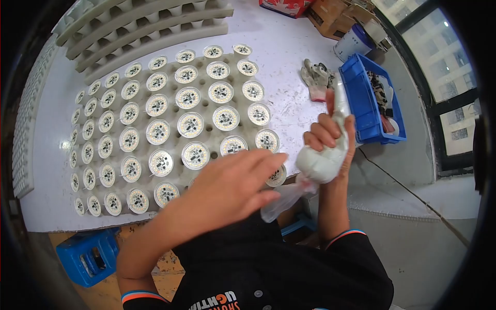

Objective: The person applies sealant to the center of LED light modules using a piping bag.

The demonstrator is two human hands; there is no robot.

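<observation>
One white bag [321, 164], bulging with pale paste, sat off the right edge of the tray [170, 178], and the right hand [333, 135] was closed tightly around its neck. The bag's clear tail ran down under the left hand [232, 187], which was curled palm-down over the tray's near right corner. Whether it pinched the tail could not be told. The tray held round LED bulb bases [190, 124] in eight lines of six, a couple hidden by that hand. Right of the tray lay one pair of gloves [316, 77] and, farther out, one blue bin [361, 111].
</observation>
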